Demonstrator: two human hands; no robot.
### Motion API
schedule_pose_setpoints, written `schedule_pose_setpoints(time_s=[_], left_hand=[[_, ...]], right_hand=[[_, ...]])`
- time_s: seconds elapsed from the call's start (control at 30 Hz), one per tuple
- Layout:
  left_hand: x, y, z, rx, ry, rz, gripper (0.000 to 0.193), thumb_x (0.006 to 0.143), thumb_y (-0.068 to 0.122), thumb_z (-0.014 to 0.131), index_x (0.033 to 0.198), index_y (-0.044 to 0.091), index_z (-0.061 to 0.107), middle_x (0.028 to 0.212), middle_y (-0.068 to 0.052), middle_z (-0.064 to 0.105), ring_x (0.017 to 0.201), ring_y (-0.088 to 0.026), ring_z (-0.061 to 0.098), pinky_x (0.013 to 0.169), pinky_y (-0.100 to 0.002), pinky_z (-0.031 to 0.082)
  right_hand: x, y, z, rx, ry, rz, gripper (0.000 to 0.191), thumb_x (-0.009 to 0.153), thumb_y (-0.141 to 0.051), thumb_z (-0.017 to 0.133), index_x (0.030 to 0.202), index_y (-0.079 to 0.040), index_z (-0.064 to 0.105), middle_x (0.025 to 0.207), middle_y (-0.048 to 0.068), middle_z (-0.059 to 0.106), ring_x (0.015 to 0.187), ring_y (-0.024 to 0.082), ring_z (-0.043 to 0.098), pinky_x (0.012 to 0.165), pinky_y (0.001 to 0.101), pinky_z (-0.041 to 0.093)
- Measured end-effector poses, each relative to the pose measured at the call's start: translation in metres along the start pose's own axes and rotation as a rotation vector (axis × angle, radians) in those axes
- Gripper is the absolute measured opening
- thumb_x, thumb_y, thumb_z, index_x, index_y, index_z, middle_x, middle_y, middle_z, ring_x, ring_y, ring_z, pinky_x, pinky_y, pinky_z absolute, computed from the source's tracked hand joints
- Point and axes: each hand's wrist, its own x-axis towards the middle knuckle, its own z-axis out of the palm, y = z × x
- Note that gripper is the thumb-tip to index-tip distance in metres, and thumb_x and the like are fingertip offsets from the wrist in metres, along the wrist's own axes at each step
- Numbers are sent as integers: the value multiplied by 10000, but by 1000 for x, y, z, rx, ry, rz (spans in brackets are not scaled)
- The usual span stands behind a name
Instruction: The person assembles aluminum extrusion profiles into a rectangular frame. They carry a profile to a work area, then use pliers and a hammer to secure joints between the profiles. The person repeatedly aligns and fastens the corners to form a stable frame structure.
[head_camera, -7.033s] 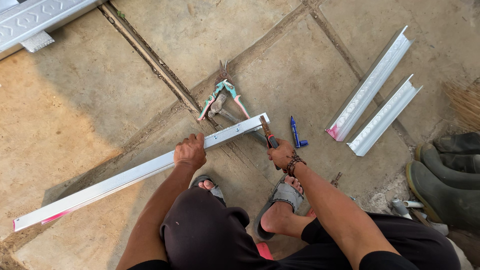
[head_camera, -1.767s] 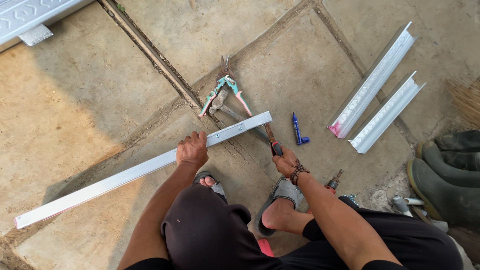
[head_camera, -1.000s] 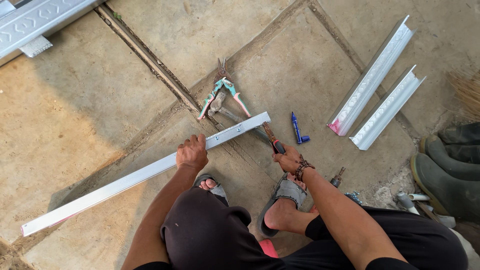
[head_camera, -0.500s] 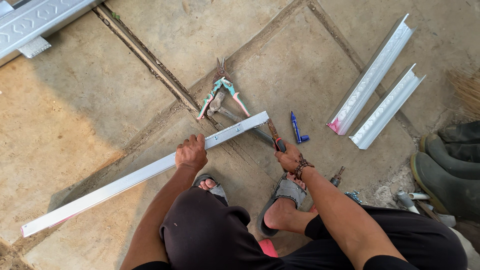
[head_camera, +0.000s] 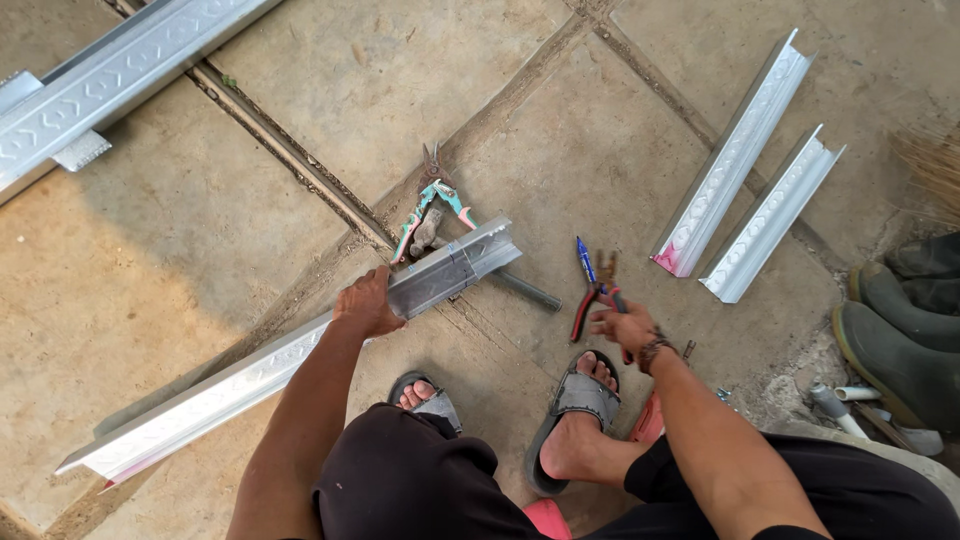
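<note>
Pliers (head_camera: 597, 298) with red handles sat in my right hand (head_camera: 625, 327), fingers closed round them, just right of the channel's near end. My left hand (head_camera: 365, 303) gripped the long metal channel (head_camera: 290, 358), which ran lower-left to upper-right. Beyond lay the teal snips (head_camera: 432, 205).

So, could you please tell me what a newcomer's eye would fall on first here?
The long silver embossed metal channel lying slantwise across the concrete floor, gripped near its far end by the left hand. The right hand holds red-handled pliers beside a blue marker pen. Teal-handled tin snips lie just beyond the channel's end.
</note>
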Motion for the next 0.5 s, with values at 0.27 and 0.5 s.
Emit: schedule_pose_setpoints(time_s=[0.27, 0.5], left_hand=[[0, -3, 9, 114, 53, 29, 1036, 673, 478, 832, 1496, 110, 321, 1474, -113, 468, 1391, -287, 454, 1125, -499, 399], [-21, 9, 9, 130, 110, -69, 1200, 628, 635, 891, 1521, 140, 261, 1481, -72, 416, 1427, -264, 387, 1177, -498, 328]], right_hand=[[-23, -6, -30, 151, 219, 324, 533, 932, -61, 428, 1448, -150, 532, 1103, 85, 703, 882, 251, 718, 725, 407, 602], [-9, 8, -38, 139, 304, 274, 388, 933, -118, 545, 1310, -99, 634, 1062, 80, 716, 882, 255, 717, 722, 409, 587]])
